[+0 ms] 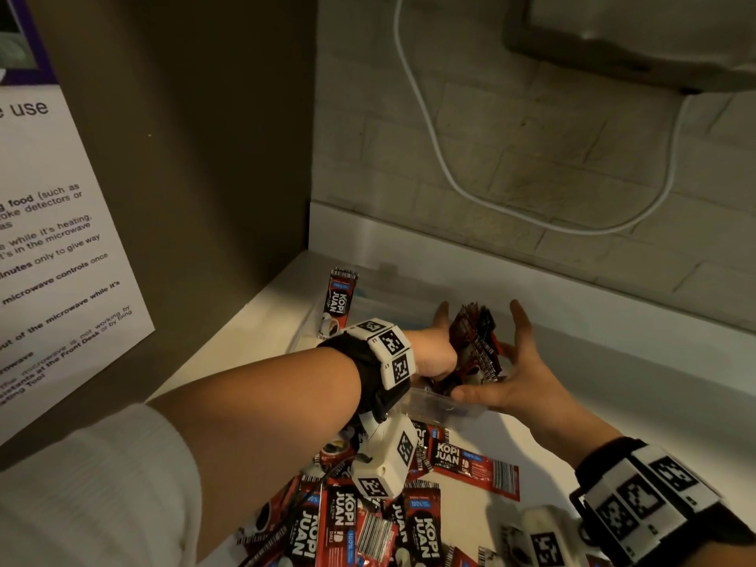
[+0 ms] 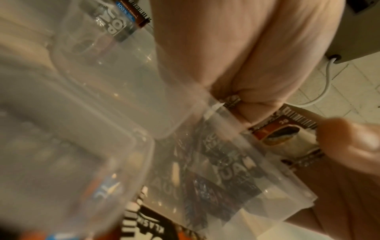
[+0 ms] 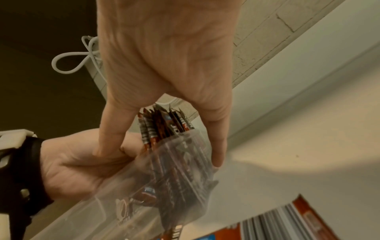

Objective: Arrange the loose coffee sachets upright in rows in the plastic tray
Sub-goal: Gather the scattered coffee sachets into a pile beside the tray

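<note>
Upright sachet bunch between both hands, inside tray end wall

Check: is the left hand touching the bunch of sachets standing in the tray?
Touching. In the head view the left hand presses against the side of the upright sachet bunch in the clear plastic tray; the right wrist view shows no gap either.

- Bare counter on the right gives room to reach in.
- A pile of sachets fills the bottom middle.
- The brown side wall blocks the left.
- The brick wall shuts the top.
</note>
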